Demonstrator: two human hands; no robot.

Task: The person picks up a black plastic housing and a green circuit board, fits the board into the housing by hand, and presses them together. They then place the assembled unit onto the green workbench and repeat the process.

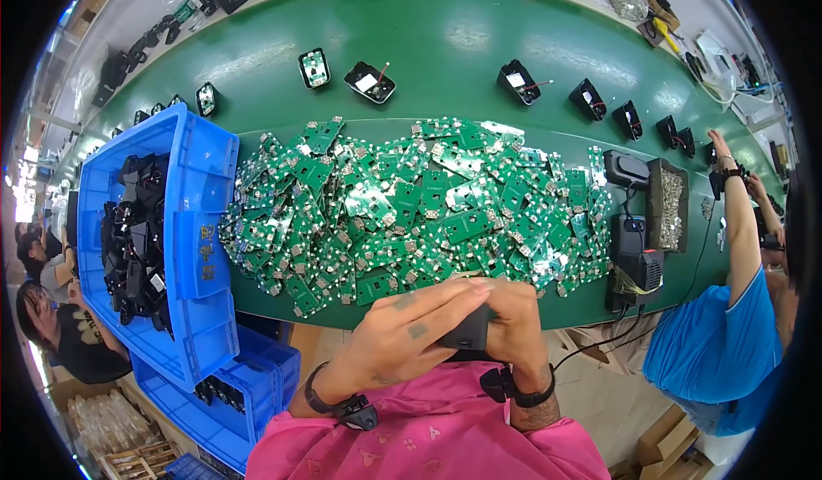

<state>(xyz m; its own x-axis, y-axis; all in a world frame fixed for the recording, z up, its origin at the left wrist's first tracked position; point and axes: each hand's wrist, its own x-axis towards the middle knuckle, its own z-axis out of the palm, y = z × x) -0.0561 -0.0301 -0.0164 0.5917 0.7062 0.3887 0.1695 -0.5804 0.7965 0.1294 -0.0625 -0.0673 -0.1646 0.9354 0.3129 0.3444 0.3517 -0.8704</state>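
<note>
Close to my body, at the near edge of the green table, both hands are brought together around a black plastic case (467,334). My left hand (411,330) lies across it with its fingers stretched over the top. From the other side, my right hand (515,319) wraps round the case, and much of the case is hidden between the two. Just beyond my hands spreads a wide heap of green circuit boards (432,197) with small metal connectors. A black band with a small device sits on each wrist.
At left stands a blue crate (201,249) of black housings (137,232), above another blue crate (265,377). Open black cases (370,82) line the table (445,35). A tray of small metal parts (670,202) and black power units (629,240) with cables are at right, near a person in blue (719,343).
</note>
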